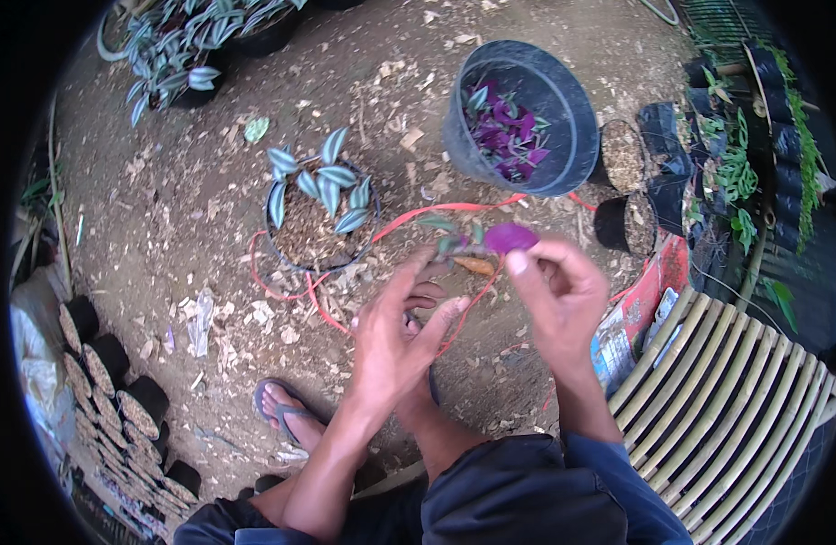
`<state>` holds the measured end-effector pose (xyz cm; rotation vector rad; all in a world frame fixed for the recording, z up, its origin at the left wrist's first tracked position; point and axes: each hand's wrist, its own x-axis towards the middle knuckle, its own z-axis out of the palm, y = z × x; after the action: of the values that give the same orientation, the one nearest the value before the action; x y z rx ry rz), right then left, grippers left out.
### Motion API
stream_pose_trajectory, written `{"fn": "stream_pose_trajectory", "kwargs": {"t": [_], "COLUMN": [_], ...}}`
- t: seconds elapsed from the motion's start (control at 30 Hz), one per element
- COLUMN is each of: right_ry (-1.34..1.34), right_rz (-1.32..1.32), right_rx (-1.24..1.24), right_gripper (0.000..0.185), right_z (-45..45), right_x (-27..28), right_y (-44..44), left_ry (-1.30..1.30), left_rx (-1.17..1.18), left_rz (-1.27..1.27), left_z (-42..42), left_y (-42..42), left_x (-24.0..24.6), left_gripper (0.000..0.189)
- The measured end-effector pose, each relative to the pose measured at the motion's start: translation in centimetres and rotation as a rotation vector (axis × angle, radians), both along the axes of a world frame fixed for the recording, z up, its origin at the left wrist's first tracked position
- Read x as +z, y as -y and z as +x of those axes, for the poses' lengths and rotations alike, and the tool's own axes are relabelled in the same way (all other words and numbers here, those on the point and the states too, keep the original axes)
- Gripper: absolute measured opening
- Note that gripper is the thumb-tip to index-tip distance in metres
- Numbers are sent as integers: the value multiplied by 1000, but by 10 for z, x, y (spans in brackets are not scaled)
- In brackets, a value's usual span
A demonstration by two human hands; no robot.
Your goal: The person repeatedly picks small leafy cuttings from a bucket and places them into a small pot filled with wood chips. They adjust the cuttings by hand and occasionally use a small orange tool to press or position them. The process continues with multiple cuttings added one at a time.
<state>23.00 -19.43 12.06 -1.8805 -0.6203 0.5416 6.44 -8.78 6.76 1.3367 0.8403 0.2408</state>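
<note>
My right hand (569, 293) pinches the purple underside of a leaf (510, 238) between thumb and fingertips. From that leaf a blurred striped tradescantia cutting (450, 244) reaches leftward. My left hand (397, 334) is just below it, thumb and fingers apart, its index fingertip close to the stem; whether they touch is hidden by blur. To the left of my hands stands a round black pot (302, 238) of brown growing medium, planted with several striped green-and-silver cuttings (329, 185). Beyond my right hand a large dark plastic bucket (571, 129) leans, with purple and striped leaves (506, 133) inside.
Red plastic twine (452, 206) snakes over the soil among wood chips. A bamboo slat rack (724, 409) is at lower right, beside filled black pots (625, 221). Several more filled pots (142, 405) line the lower left. Potted striped plants (179, 61) stand at upper left.
</note>
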Motion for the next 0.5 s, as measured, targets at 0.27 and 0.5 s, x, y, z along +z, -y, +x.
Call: {"fn": "stream_pose_trajectory", "kwargs": {"t": [0.27,0.5], "right_ry": [-18,-105], "right_rz": [-51,-60], "right_rx": [284,371], "right_gripper": [21,59], "right_z": [-38,-33], "right_x": [-4,-3], "right_y": [19,17], "left_ry": [2,133], "left_rx": [207,142], "left_rz": [-262,-105], "left_z": [-42,-63], "left_y": [22,-7], "left_x": [-22,-34], "left_gripper": [31,28]}}
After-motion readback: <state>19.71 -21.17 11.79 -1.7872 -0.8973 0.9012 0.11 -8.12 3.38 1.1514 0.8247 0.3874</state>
